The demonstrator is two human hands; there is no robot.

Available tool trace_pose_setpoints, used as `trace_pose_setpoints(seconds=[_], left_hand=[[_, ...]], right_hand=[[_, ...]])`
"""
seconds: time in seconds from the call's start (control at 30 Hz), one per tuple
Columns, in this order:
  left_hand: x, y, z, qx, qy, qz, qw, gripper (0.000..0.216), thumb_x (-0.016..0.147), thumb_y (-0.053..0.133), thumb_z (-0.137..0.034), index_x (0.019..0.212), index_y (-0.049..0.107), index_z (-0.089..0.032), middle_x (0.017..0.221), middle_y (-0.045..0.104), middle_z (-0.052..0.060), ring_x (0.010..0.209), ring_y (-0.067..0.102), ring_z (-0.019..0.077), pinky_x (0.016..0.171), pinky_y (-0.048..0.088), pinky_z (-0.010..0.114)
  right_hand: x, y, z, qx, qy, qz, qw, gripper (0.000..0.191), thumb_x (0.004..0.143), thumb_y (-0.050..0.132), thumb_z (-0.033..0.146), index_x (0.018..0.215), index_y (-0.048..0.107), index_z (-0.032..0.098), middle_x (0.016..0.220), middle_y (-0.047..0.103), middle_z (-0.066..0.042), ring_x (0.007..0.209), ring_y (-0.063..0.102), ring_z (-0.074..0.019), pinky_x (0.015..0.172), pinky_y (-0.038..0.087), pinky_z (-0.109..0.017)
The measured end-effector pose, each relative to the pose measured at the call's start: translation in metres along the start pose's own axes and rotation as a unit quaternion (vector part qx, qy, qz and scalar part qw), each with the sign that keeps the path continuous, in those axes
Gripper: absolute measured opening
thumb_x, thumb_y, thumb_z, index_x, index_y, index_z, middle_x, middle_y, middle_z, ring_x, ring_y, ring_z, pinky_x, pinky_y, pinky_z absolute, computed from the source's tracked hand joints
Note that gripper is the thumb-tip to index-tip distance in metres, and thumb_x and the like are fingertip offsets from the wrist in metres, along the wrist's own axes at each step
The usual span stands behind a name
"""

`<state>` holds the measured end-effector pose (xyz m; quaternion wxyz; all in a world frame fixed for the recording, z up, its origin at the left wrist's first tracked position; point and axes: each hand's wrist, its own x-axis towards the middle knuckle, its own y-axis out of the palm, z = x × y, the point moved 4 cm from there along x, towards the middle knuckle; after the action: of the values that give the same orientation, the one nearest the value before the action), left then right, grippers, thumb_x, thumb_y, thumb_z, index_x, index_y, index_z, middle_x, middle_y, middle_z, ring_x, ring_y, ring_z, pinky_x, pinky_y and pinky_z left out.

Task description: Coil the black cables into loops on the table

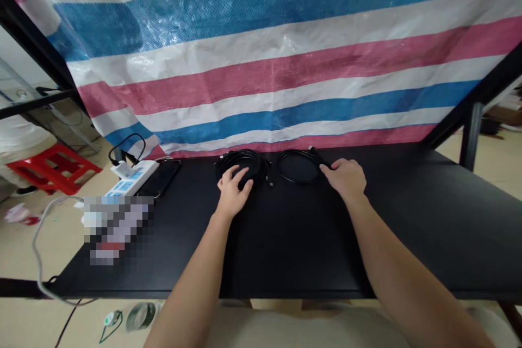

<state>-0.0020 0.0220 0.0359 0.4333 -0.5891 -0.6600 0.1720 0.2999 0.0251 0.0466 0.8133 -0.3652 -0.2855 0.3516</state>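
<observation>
Left hand (pixel 233 191): fingers spread over thick cable coil (pixel 258 164). Right hand (pixel 346 178): fingers curled at right edge of thinner cable loop (pixel 300 181), grip unclear. Both side by side, far edge of black table (pixel 289 239). Power strip (pixel 133 178), phone (pixel 161 179) left.

no legible text, blue markings (pixel 127 185) on white power strip (pixel 132 180), too small

Black cable bundle (pixel 258 164) beside black coil (pixel 299 182)

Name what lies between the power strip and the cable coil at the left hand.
A black phone lies between them, beside the strip, in the head view.
</observation>
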Motion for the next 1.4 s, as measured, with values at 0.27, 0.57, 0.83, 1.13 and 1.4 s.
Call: trace_pose_setpoints(seconds=[0.27, 0.57, 0.83, 1.13, 1.4], left_hand=[[0.003, 0.015, 0.002, 0.063, 0.057, 0.051, 0.995, 0.032, 0.087, 0.051, -0.02, 0.109, 0.069, -0.032, 0.126, 0.058, 0.01, 0.121, 0.049, 0.0278, 0.099, 0.035, 0.054], [0.002, 0.009, -0.008, 0.071, 0.023, 0.062, 0.995, 0.029, 0.087, 0.052, -0.033, 0.109, 0.071, -0.03, 0.138, 0.051, 0.012, 0.13, 0.041, 0.0328, 0.102, 0.03, 0.061], [0.004, 0.005, 0.004, 0.014, 0.043, -0.061, 0.997, 0.04, 0.083, 0.055, -0.036, 0.12, 0.062, -0.023, 0.125, 0.058, 0.013, 0.12, 0.051, 0.0294, 0.101, 0.038, 0.054], [-0.001, -0.002, 0.004, -0.052, 0.09, -0.162, 0.981, 0.053, 0.088, 0.048, -0.046, 0.135, 0.046, -0.021, 0.129, 0.054, 0.015, 0.123, 0.05, 0.0279, 0.104, 0.038, 0.049], [-0.011, 0.017, -0.026, -0.077, 0.251, -0.075, 0.962, 0.073, 0.089, 0.046, -0.05, 0.15, 0.014, -0.026, 0.149, 0.034, 0.017, 0.136, 0.035, 0.0282, 0.108, 0.033, 0.049]], right_hand=[[0.001, 0.008, -0.003, -0.033, 0.015, 0.063, 0.997, 0.012, 0.067, 0.066, 0.032, 0.067, 0.069, 0.02, 0.095, 0.062, -0.013, 0.094, 0.06, -0.0322, 0.075, 0.05, -0.043], [0.008, 0.019, -0.014, 0.012, 0.018, 0.006, 1.0, 0.013, 0.066, 0.064, 0.03, 0.059, 0.068, 0.02, 0.07, 0.064, -0.011, 0.074, 0.064, -0.0287, 0.065, 0.049, -0.039], [0.011, 0.009, -0.014, 0.186, 0.029, -0.064, 0.98, 0.022, 0.071, 0.054, 0.028, 0.049, 0.052, 0.022, 0.05, 0.055, -0.005, 0.062, 0.059, -0.0247, 0.065, 0.045, -0.036], [0.003, -0.001, 0.006, 0.505, -0.108, -0.009, 0.856, 0.03, 0.067, 0.066, 0.049, 0.061, 0.056, 0.021, 0.05, 0.046, 0.004, 0.045, 0.041, -0.011, 0.045, 0.032, -0.026], [-0.023, -0.006, 0.03, 0.606, -0.128, 0.302, 0.724, 0.037, 0.05, 0.084, 0.048, 0.066, 0.066, 0.021, 0.047, 0.049, 0.005, 0.038, 0.038, -0.0073, 0.039, 0.028, -0.024]])
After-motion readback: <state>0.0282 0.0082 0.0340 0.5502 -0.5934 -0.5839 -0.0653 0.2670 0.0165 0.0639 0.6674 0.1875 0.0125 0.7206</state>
